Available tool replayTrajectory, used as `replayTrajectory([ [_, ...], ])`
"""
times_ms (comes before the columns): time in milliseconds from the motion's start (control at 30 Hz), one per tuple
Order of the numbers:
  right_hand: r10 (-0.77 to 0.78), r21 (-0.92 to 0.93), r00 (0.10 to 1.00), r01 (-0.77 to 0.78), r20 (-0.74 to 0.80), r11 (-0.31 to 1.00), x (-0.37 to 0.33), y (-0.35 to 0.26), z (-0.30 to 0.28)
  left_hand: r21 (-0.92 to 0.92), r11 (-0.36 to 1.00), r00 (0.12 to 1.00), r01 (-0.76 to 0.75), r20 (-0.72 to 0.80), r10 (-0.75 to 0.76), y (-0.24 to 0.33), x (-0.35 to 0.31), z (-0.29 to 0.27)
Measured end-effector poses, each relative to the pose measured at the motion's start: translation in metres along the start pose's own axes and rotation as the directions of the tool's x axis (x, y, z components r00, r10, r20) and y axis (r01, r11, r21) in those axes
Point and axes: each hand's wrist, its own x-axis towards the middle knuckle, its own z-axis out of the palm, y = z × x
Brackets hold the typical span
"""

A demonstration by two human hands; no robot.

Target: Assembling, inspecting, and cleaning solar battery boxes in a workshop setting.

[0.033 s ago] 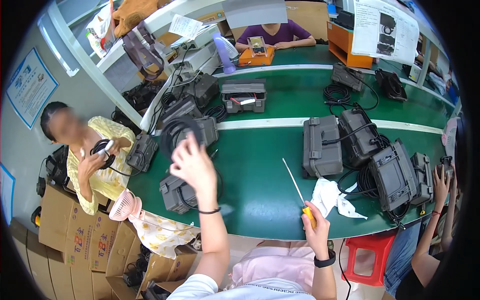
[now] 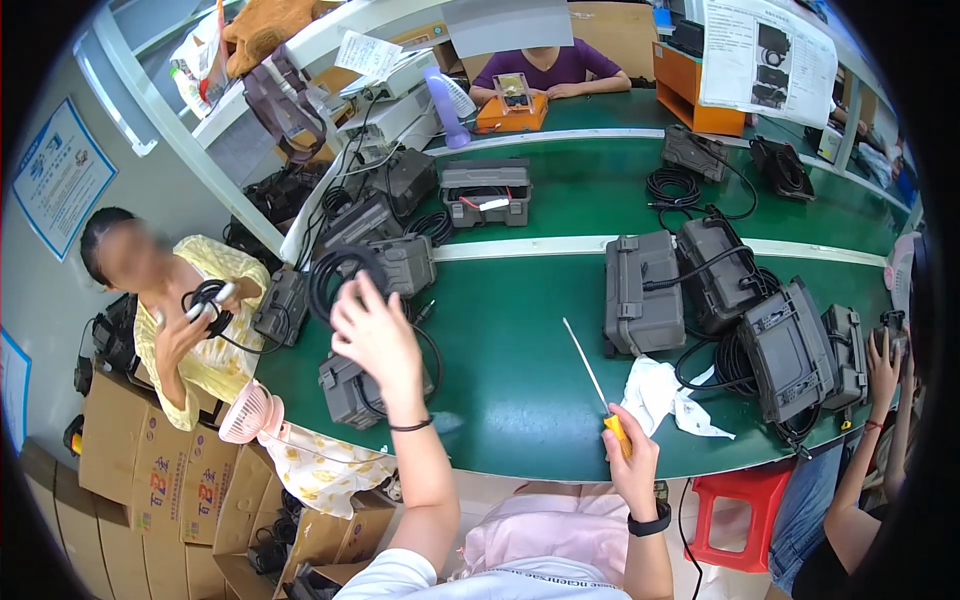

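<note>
Toward the left edge of the tabletop [image 2: 510, 350], the coil [image 2: 325, 287], apparently being placed, is met by the left hand [image 2: 378, 338], fingers loosely spread, hold unclear, while the screwdriver [image 2: 617, 434] is tightly clasped by the right hand [image 2: 635, 464], and steady coil support seems needed next.

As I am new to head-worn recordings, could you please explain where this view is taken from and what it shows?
No machine here, only a person working bare-handed. A fisheye camera on that person's head looks down, so straight edges bend near the rim. The green table bears grey cases, black cables and a crumpled white cloth. The right hand holds a yellow-handled tool with a long thin shaft. The left hand is at a blurred coil of black cable; how firm its grip is, I cannot tell.
</note>
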Motion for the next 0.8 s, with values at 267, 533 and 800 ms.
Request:
replayTrajectory([
  [267, 0.005, 0.045, 1.000, -0.004, -0.015, 0.999, 0.006, 0.001, -0.005, -0.514, 0.770, 0.882, -0.377, 0.055, 0.468, 0.081, 0.057, 0.031],
  [533, -0.033, 0.028, 0.999, 0.034, -0.036, 0.999, 0.001, -0.004, -0.008, -0.388, 0.676, 0.639, -0.627, 0.240, 0.731, 0.161, 0.063, 0.208],
  [800, -0.060, 0.054, 0.992, 0.066, -0.115, 0.996, 0.000, 0.007, -0.001, -0.264, 0.572, 0.592, -0.776, 0.009, 0.806, 0.179, 0.063, 0.223],
])
